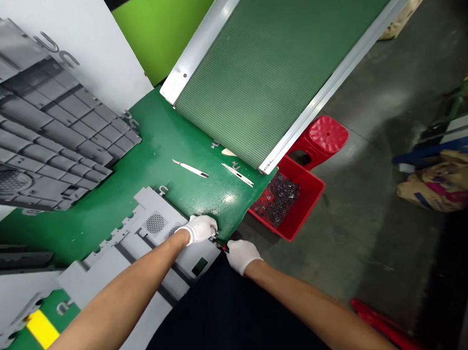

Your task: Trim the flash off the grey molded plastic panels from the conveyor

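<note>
A grey plastic panel (134, 248) with round speaker grilles lies on the green table in front of me. At its right-hand end, my white-gloved left hand (202, 229) bends its fingers closed over the edge. A small bit shows at those fingertips, too small to name. My gloved right hand (243, 256) is wrapped round nippers (222, 246) with red and black handles. Their tip is close to the panel's corner, beside the left fingers; whether it touches is unclear. Farther up the table lie a white-handled craft knife (190, 168) and a second slim white tool (237, 175).
Ahead, a green conveyor belt (264, 76) with metal rails overhangs the green table (155, 159). Stacked grey panels (58, 127) stand at left. Right of the table are a red bin (312, 193) of small dark scraps and a red stool (327, 136). Curled grey offcuts (163, 190) lie about.
</note>
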{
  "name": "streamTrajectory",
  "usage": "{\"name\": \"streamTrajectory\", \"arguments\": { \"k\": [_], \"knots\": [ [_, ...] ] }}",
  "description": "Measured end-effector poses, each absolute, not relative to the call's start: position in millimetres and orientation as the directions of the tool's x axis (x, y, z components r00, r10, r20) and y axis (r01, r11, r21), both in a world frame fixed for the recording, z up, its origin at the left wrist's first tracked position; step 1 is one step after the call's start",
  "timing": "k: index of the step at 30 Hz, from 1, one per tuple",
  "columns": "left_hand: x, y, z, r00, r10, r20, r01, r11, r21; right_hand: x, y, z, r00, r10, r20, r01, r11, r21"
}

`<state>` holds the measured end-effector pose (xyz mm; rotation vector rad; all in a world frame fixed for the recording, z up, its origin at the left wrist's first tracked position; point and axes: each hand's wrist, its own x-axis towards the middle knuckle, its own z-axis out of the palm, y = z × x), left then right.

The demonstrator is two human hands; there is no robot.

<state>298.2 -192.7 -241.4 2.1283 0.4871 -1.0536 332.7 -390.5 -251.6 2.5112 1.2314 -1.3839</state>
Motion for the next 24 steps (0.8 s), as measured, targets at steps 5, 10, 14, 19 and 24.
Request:
{"name": "streamTrajectory", "arguments": {
  "k": [5, 10, 14, 19, 24],
  "knots": [
    [296, -191, -242, 0.627, 0.031, -0.778, 0.593, -0.666, 0.451, 351, -385, -251, 0.24, 0.645, -0.726, 0.678, -0.647, -0.35],
    [290, -188, -233, 0.695, -0.035, -0.718, 0.542, -0.63, 0.556, 343, -387, -256, 0.24, 0.648, -0.723, 0.619, -0.676, -0.401],
    [286, -190, -229, 0.737, 0.037, -0.675, 0.527, -0.657, 0.54, 329, -400, -261, 0.278, 0.647, -0.71, 0.565, -0.708, -0.424],
    [284, -188, -231, 0.766, 0.016, -0.643, 0.485, -0.671, 0.561, 325, -410, -267, 0.32, 0.617, -0.719, 0.487, -0.758, -0.434],
    [290, -177, -237, 0.724, -0.164, -0.67, 0.46, -0.609, 0.646, 328, -408, -269, 0.329, 0.606, -0.725, 0.457, -0.773, -0.439]
  ]
}}
